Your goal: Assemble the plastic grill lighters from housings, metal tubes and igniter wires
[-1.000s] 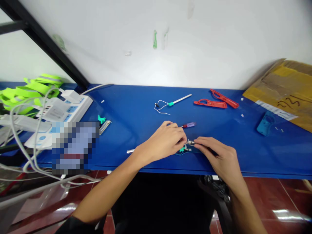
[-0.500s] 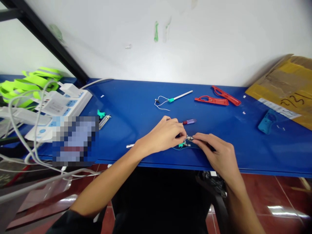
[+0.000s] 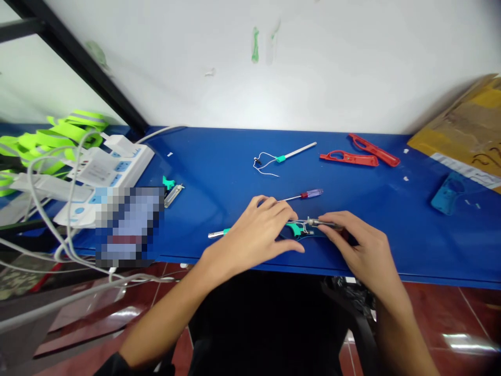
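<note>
My left hand [image 3: 258, 230] lies on the blue table [image 3: 219, 172] near its front edge, fingers loosely spread over the left end of a blue plastic shell [image 3: 309, 236]. In that shell sit a green part [image 3: 295, 227], thin wires and a small metal cylinder [image 3: 319, 223]. My right hand [image 3: 360, 248] pinches the right end of that metal cylinder with thumb and forefinger. A small screwdriver with a red and purple handle [image 3: 307, 195] lies just beyond my hands. A metal rod with a green tip [image 3: 218, 233] pokes out to the left of my left hand.
Further back lie a white rod with a green collar and wire [image 3: 285, 155] and two red plastic shells [image 3: 360, 154]. A teal shell [image 3: 448, 193] and a cardboard box [image 3: 465, 130] are at right. White power strips [image 3: 102, 169], cables and neon-green straps [image 3: 50, 136] crowd the left.
My left hand has let go of its pinch at the green part and now lies flatter with fingers spread. The view has shifted slightly left. My right hand keeps its pinch.
</note>
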`<state>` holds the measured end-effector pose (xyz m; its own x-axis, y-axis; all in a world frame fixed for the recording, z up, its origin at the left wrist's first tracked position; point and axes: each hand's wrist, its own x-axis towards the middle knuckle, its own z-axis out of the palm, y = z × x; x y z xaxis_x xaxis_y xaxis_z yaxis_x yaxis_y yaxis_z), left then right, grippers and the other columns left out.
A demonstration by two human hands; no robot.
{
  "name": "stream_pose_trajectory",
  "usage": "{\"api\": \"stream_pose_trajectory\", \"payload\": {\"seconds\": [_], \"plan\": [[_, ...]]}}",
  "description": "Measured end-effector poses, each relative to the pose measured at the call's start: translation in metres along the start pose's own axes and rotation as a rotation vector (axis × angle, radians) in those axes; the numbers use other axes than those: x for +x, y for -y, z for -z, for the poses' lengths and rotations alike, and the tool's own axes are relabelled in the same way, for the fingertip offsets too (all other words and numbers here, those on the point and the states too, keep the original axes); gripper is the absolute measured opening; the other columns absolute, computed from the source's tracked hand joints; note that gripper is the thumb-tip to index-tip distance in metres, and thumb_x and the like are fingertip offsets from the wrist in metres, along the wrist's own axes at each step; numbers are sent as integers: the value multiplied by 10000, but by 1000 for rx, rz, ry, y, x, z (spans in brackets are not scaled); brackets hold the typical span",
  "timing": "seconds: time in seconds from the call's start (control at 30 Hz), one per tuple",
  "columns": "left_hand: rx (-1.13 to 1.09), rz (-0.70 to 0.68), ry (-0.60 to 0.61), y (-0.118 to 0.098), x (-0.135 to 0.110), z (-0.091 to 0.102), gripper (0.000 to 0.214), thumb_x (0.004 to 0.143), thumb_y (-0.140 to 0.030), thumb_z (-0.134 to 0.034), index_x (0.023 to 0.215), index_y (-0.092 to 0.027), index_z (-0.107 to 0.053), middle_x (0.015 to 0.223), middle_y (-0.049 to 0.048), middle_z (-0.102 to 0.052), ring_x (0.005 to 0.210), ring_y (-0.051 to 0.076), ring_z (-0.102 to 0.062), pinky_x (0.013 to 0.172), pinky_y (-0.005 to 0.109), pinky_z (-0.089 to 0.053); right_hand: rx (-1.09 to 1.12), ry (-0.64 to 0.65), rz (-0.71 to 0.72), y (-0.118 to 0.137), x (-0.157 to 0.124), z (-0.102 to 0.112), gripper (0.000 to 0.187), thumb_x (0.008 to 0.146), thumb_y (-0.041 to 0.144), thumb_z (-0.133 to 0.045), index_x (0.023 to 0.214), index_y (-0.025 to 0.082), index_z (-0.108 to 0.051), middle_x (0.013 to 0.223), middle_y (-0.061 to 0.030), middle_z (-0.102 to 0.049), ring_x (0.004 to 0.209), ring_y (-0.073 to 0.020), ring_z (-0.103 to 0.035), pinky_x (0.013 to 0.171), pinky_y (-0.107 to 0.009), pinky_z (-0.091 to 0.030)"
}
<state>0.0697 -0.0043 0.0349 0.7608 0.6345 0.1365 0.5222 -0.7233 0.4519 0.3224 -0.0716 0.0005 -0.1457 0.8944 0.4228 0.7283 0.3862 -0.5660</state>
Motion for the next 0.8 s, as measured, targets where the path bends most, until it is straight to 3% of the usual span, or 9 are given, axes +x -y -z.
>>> {"api": "stream_pose_trajectory", "payload": {"seconds": [0.2,0.4,0.53,0.8], "plan": [[66,32,-107,2,-27,-13,415,1063,-443,-663,1367,-167,-601,1381,95,-692,1274,270,-612,1117,451,-449,-1,54,-36,-2,-2,2,262,1026,264,-726,1287,284,-707,1206,-47,-727,798,-162,-648,768,-330,-588],[42,28,-143,12,-39,-15,264,1093,-334,-633,1325,-213,-661,1350,53,-715,1233,244,-621,1063,432,-476,11,61,20,-3,-2,3,210,1049,176,-675,1226,285,-705,1219,-48,-726,1098,-213,-701,964,-373,-578],[70,9,-193,12,-40,-17,234,1096,-298,-623,1296,-206,-704,1322,65,-738,1208,247,-638,1034,442,-502,-2,109,6,-4,-2,5,220,1060,198,-659,1254,299,-684,1207,-62,-729,1128,-251,-680,963,-433,-574],[84,0,-116,18,-43,-4,269,1107,-292,-610,1358,-257,-701,1392,50,-714,1238,243,-627,1038,431,-507,-130,134,26,10,-5,3,174,1079,231,-619,1241,280,-660,1228,-76,-721,1134,-276,-674,974,-463,-512]]}}
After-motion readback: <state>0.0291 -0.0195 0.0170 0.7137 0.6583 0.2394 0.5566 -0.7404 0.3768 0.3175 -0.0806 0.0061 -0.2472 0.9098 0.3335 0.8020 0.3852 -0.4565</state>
